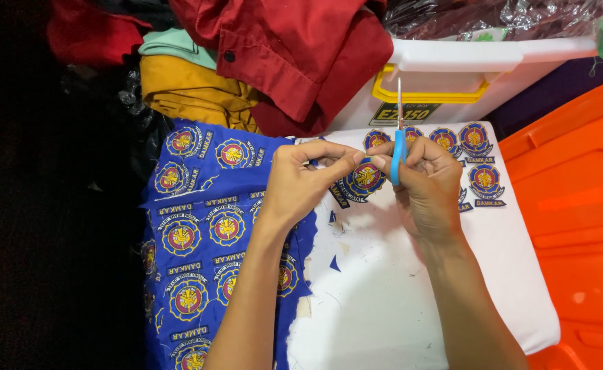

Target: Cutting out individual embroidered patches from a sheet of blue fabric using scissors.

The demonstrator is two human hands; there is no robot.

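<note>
Holding a round embroidered patch (364, 177) pinched between thumb and fingers, the left hand (301, 181) meets the right hand (421, 181) above the white tabletop (397, 294). The right hand is closed around blue-handled scissors (398, 137), blades pointing away from the person. Cut patches (476, 154) lie just beyond the hands; blue patch fabric (199, 233) lies under the left forearm.
</note>
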